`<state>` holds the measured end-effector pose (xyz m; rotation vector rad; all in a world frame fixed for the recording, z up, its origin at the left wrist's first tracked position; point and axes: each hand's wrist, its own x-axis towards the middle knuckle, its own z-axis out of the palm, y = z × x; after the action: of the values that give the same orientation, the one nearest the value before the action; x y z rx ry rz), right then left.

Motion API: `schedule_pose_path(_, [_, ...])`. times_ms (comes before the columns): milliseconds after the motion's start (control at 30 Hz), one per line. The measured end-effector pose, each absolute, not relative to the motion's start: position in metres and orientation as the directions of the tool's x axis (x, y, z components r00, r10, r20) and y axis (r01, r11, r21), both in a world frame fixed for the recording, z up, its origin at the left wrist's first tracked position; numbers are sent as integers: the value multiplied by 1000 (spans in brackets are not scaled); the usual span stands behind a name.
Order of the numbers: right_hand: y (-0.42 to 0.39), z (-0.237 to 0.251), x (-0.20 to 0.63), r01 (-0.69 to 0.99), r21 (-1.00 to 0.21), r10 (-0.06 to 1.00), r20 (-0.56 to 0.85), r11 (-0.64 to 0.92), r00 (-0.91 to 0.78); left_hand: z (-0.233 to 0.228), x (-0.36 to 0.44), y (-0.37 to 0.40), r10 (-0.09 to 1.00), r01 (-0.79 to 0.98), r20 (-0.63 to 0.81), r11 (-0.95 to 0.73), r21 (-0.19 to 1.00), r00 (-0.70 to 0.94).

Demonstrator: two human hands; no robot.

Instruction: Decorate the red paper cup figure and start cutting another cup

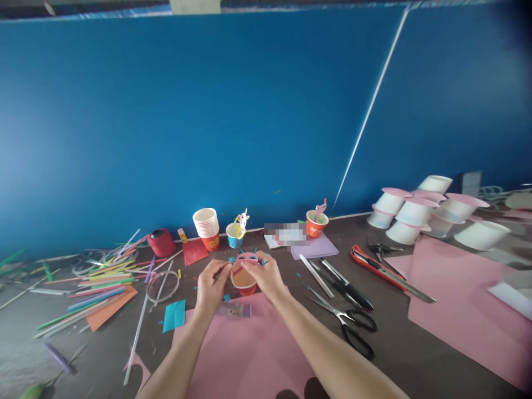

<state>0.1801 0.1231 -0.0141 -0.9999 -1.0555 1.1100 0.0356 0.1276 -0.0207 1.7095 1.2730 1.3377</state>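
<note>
A red-and-orange paper cup (244, 289) stands between my two hands above the near pink sheet. At its back rim sits a pink paper cut-out (246, 257) with blue tips on top. My left hand (213, 282) is closed, its thumb and forefinger pinched at the cup's left rim, beside a small blue piece (231, 260). My right hand (268, 275) is closed too, its thumb across the front of the cut-out and its fingers behind. The fingertips partly hide what they grip. Just below the cup lies a clear, printed packet (235, 310).
Scissors (343, 317), pens (344, 282) and a red cutter (390, 275) lie right of my arm. Colored straws (93, 293) spread at left. Stacked cups (206, 224), a blue cup (235, 237) and another red cup (316, 226) stand behind. White cups (415, 213) are piled far right.
</note>
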Motion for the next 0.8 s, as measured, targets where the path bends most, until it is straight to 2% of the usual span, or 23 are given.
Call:
schedule_pose_path(433, [128,-21,181,-140,-980,985,125,141,118,-19,38,127,927,332,375,-362,871,26])
schedule_pose_path(800, [121,-9,179,-233,-964,990,113,131,87,-20,37,127,931,335,365,-350,874,21])
